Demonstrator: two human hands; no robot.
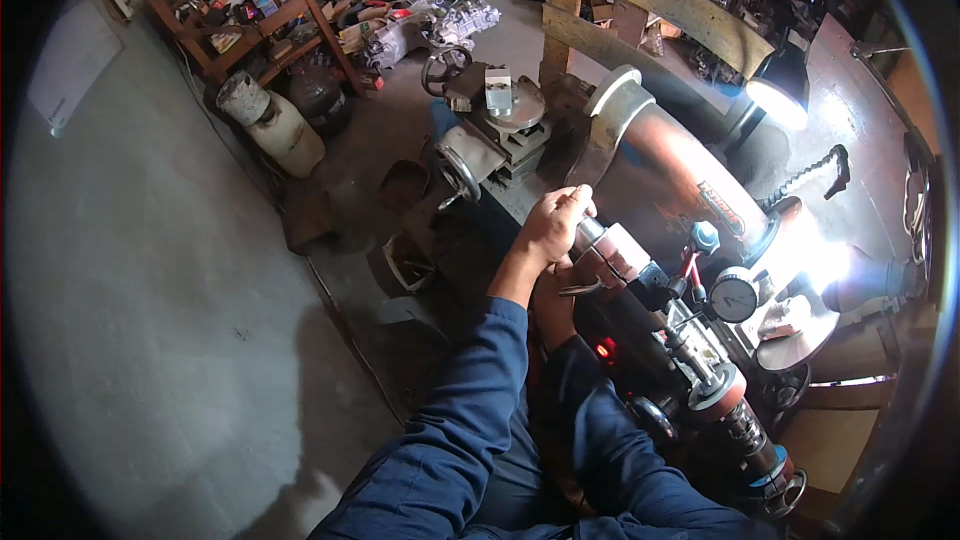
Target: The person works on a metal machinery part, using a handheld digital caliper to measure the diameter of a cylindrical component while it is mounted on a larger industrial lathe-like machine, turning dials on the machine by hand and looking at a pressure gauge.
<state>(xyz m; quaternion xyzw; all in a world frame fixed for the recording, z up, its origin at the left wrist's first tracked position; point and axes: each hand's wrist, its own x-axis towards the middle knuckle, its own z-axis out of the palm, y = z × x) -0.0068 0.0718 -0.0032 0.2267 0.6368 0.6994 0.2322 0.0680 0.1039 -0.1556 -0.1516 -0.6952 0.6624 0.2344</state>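
Observation:
My left hand (548, 225) is closed at the upper end of a round metal shaft (592, 232), its thumb on top. That shaft comes out of a grey clamp block (622, 255) on a long machine. Lower down, my right hand (553, 305) reaches in beneath my left wrist, close to a curved metal lever (580, 290). Most of its fingers are hidden. A dial gauge (734, 295) stands to the right of the block, beside a blue-green knob (705, 236) on a red stem. Farther along sits a spindle with a round collar (718, 390).
Behind the block is a large orange cylindrical housing (690, 165). A lit lamp (778, 100) hangs at right. A handwheel (458, 175) juts out left of the machine. Plastic jugs (285, 135) and a cluttered wooden bench (270, 40) stand by the left wall.

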